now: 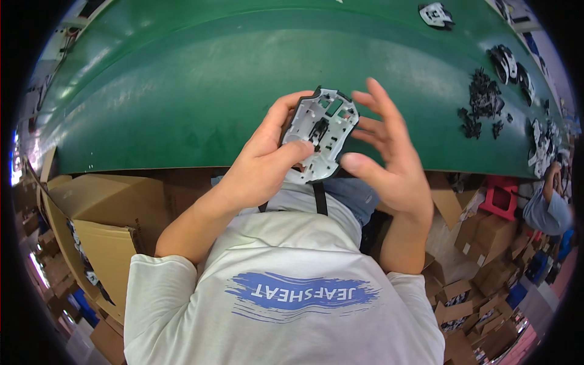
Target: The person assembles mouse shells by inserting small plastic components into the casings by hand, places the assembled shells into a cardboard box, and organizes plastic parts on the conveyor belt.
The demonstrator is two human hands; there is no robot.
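Gripped in the left hand (258, 161), just beside the right hand (394, 159), a light-grey, black-edged plastic shell (333, 135) tilts, its hollow inside and central black part (319, 129) facing up.

Light-grey plastic housing shell (333, 129) in left-hand grip (258, 167), thumb inside, right-hand grip (395, 167) alongside with fingers apart, green counter (201, 91) beyond.

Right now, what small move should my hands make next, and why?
I'd probably close the right hand onto the grey shell to steady it: the left hand seems to do the holding, thumb inside near the black part, while the right is open alongside.
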